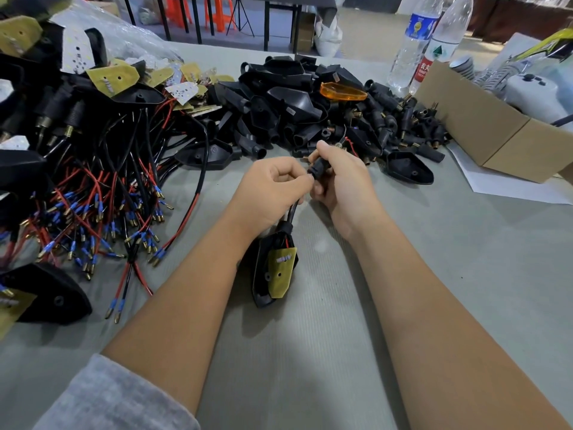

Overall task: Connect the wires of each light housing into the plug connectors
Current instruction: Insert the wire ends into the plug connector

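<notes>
A black light housing (263, 293) with a yellow circuit board (280, 271) hangs just above the grey table, between my forearms. Its black wires (293, 212) run up into my left hand (269, 190), which pinches them at the fingertips. My right hand (341, 178) grips a black plug connector (319, 167); the wire ends meet the connector's lower opening. A thin red wire end (350, 144) and a brass tip stick out past my right thumb.
Finished housings with red and black wires (102, 187) lie heaped at the left. A pile of black housings and plug connectors (310, 110) fills the middle back, with one orange lens (342, 91). A cardboard box (496, 131) and two water bottles (415, 41) stand at the right.
</notes>
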`<control>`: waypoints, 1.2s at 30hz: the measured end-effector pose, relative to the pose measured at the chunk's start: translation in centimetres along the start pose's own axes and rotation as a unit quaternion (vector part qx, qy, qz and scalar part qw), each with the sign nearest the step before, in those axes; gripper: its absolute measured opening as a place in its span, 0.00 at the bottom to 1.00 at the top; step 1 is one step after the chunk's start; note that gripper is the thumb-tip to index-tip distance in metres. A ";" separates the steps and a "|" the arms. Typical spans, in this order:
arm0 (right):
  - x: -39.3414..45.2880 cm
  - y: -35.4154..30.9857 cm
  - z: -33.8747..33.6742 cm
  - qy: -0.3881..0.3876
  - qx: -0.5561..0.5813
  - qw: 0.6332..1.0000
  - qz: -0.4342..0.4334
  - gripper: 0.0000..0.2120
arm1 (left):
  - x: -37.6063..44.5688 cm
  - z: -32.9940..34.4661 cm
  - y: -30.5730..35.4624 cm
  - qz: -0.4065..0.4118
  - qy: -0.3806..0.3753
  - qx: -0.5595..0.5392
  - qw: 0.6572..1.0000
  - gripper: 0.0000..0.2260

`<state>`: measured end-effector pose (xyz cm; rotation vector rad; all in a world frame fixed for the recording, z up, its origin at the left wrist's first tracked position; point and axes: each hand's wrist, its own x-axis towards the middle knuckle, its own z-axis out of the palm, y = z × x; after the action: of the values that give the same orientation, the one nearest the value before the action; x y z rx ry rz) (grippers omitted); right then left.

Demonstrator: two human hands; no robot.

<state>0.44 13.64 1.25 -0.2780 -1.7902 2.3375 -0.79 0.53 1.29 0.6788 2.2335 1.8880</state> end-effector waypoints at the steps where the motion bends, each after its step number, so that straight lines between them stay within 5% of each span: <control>1: 0.0 0.0 0.0 0.000 0.000 1.000 0.000 0.11 | 0.0 0.0 0.0 0.003 0.009 0.001 1.000 0.11; 11: -0.1 -0.4 -0.2 0.083 0.056 0.995 -0.018 0.12 | 0.2 -0.2 0.0 -0.029 -0.035 0.031 0.998 0.12; 27: -0.5 0.0 0.6 0.025 -0.094 0.994 -0.053 0.12 | 0.1 -0.4 -0.1 -0.007 -0.041 0.057 0.998 0.10; 36: 0.3 -0.2 -0.1 0.058 0.030 0.998 -0.010 0.24 | 0.1 -0.5 0.2 -0.040 -0.056 0.038 0.997 0.11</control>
<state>0.23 13.81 1.38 -0.3759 -1.6605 2.3059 -1.03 0.16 1.57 0.6790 2.2374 1.6930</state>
